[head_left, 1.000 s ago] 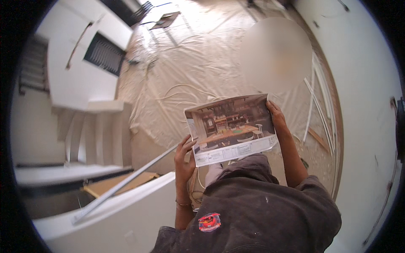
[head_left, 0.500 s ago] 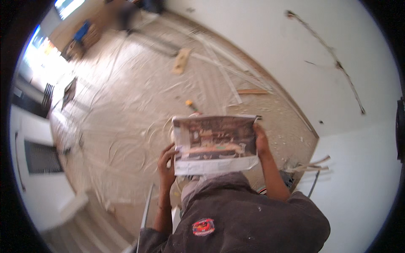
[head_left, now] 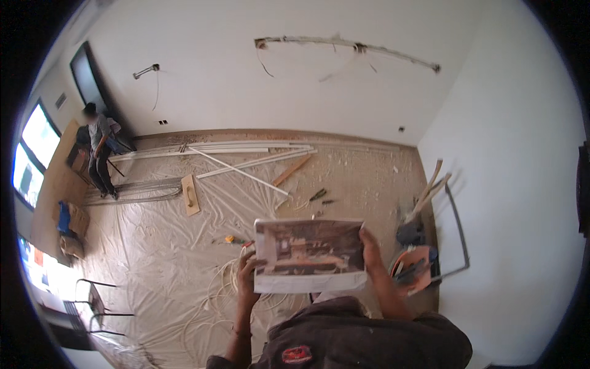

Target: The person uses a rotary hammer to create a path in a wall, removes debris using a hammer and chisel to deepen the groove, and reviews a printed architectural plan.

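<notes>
I hold a printed sheet [head_left: 309,255] with a picture of a furnished room up in front of my chest. My left hand [head_left: 247,272] grips its left edge, thumb on the front. My right hand [head_left: 371,246] grips its right edge. Both forearms rise from the lower edge past my dark shirt. A coil of pale cable [head_left: 225,284] lies on the floor just beyond my left hand.
Plastic sheeting [head_left: 153,258] covers the floor. Long white strips [head_left: 236,154] lie along the far wall, with a wooden float [head_left: 190,194] and hand tools [head_left: 318,195] nearby. An orange bucket [head_left: 413,267] with tools and wooden handles [head_left: 428,187] stands at right. Another person [head_left: 98,150] stands far left.
The view has swung round from the stairs and floor to the far white wall. The sheet stays held in both hands in front of me.
</notes>
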`<state>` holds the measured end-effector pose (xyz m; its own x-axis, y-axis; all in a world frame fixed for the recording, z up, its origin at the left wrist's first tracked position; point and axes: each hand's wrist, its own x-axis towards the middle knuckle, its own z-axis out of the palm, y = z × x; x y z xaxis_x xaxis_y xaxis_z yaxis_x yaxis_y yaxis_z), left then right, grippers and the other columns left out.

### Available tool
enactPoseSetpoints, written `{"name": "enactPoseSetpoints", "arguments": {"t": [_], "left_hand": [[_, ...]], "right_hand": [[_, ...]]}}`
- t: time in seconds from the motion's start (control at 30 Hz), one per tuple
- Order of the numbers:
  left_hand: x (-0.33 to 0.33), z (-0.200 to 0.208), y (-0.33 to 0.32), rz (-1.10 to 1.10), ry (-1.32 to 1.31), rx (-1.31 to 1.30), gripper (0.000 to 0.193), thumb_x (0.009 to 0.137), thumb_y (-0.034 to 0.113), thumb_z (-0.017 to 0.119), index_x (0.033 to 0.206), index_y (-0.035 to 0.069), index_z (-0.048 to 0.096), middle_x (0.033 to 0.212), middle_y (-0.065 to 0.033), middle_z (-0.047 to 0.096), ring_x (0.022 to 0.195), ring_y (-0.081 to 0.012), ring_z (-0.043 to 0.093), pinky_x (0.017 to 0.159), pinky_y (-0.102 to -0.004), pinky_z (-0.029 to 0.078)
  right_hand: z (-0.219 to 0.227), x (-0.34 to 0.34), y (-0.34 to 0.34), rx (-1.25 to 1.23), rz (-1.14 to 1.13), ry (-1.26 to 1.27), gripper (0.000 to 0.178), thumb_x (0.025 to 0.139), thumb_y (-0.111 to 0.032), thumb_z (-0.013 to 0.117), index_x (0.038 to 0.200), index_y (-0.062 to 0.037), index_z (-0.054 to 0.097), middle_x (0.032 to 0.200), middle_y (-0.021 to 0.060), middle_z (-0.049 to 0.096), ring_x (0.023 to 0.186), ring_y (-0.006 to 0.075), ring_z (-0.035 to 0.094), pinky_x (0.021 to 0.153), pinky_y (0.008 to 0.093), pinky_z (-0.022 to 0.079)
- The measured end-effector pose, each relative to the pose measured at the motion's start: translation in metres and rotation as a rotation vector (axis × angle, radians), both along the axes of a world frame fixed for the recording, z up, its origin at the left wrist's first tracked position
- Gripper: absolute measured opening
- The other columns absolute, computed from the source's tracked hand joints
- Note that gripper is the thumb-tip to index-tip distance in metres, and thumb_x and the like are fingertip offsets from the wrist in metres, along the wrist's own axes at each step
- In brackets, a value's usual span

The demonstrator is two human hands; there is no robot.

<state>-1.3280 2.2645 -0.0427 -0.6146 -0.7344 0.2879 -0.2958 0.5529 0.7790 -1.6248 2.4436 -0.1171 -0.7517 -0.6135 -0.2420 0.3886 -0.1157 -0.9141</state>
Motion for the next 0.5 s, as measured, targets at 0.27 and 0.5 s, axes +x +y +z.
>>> {"name": "enactPoseSetpoints", "arguments": {"t": [0.27,0.5], "left_hand": [[-0.035,0.054,-0.017,-0.233,-0.08,-0.09,0.032,0.065,0.015,0.075,0.095,0.008,0.065,0.128,-0.0201,0.052,0.121,-0.0358,0.05,0.099,-0.0424,0.04],[-0.038,0.025,-0.049,-0.409,0.054,0.409,0.03,0.07,0.014,0.075,0.094,0.005,0.059,0.106,-0.0077,0.057,0.098,-0.0172,0.052,0.085,-0.0319,0.042]], "right_hand": [[0.032,0.017,0.038,-0.161,-0.203,-0.129,0.038,0.097,-0.032,0.048,0.113,0.0013,0.059,0.1,0.0076,0.064,0.086,0.0156,0.061,0.08,0.0288,0.047],[0.03,0.03,0.039,-0.085,-0.231,-0.137,0.042,0.097,-0.037,0.048,0.111,0.001,0.059,0.099,0.0074,0.064,0.085,0.0161,0.06,0.078,0.0294,0.047]]}}
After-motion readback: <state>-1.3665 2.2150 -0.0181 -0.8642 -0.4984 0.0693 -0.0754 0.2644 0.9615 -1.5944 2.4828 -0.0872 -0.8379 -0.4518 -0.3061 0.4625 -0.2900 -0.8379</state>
